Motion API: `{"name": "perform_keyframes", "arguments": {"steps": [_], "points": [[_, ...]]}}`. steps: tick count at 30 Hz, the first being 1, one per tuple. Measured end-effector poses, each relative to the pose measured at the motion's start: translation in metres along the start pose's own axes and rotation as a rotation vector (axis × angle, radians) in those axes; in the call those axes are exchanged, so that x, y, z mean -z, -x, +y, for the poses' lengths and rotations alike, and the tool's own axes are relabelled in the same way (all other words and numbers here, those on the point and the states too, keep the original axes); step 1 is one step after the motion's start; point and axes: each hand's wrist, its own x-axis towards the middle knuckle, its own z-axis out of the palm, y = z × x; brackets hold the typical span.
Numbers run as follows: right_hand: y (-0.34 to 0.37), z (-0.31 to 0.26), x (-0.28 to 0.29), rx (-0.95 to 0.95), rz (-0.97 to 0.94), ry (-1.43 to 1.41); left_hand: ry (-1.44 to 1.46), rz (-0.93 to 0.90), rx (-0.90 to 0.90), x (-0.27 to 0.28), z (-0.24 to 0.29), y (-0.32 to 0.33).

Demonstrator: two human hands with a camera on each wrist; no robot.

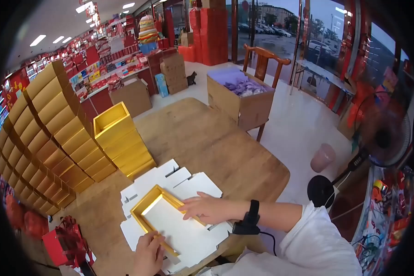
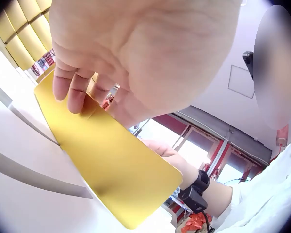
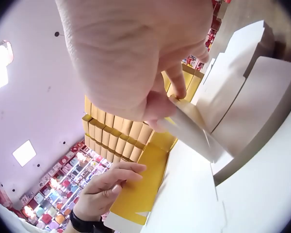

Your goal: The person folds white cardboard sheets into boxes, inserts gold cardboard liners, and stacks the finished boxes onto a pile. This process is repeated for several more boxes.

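A gold box (image 1: 145, 202) with a white inside stands partly folded on flat white die-cut cardboard blanks (image 1: 204, 184) at the table's near edge. My left hand (image 1: 148, 254) holds the top of its left wall, fingers bent over the rim. In the left wrist view, two of those fingers lie on the wall's gold outer face (image 2: 111, 155). Across the box, my right hand (image 1: 207, 207) pinches the right wall between thumb and fingers. A pale flap (image 3: 189, 128) tilts up beside that thumb in the right wrist view. Part of the right wall is hidden under the hand.
Finished gold boxes (image 1: 55, 124) rise in tall stacks at the left, with a shorter stack of open ones (image 1: 124, 142) beside them. A carton (image 1: 239, 103) sits on a chair beyond the table (image 1: 207, 138). At the right stands a fan (image 1: 382, 133). Red items (image 1: 66, 244) lie front left.
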Motion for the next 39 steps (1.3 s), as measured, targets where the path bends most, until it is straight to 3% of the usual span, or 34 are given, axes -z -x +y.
{"name": "perform_keyframes", "arguments": {"steps": [5, 8, 11, 16, 18, 22, 27, 31, 33, 36, 39], "points": [[-0.006, 0.001, 0.001, 0.048, 0.003, 0.102, -0.044, 0.014, -0.099, 0.003, 0.002, -0.005], [-0.011, 0.000, 0.008, 0.135, 0.011, 0.272, -0.076, 0.086, -0.027, 0.004, 0.008, -0.012], [-0.021, -0.007, 0.013, 0.166, -0.086, 0.350, -0.079, 0.005, -0.052, 0.012, 0.003, -0.022], [-0.018, -0.025, 0.010, 0.278, -0.088, 0.222, 0.245, 0.091, 0.090, 0.031, -0.008, -0.022], [-0.020, -0.035, 0.008, 0.169, -0.069, 0.148, 0.273, 0.085, 0.114, 0.036, -0.008, -0.024], [-0.026, -0.050, 0.004, 0.120, -0.041, 0.081, 0.351, -0.009, 0.051, 0.037, -0.001, -0.026], [-0.029, -0.048, -0.008, 0.237, 0.090, 0.136, 0.338, -0.019, 0.034, 0.030, -0.001, -0.027], [-0.028, -0.040, -0.020, 0.183, 0.147, 0.081, 0.035, -0.042, -0.043, 0.022, 0.000, -0.026], [-0.025, -0.038, -0.026, 0.215, 0.147, 0.300, -0.036, -0.064, -0.053, 0.014, 0.004, -0.026], [-0.021, -0.040, -0.032, 0.182, 0.146, 0.360, -0.272, -0.131, -0.034, 0.002, 0.015, -0.025], [-0.022, -0.034, -0.027, 0.171, 0.135, 0.137, -0.293, -0.144, -0.019, -0.001, 0.012, -0.024]]}}
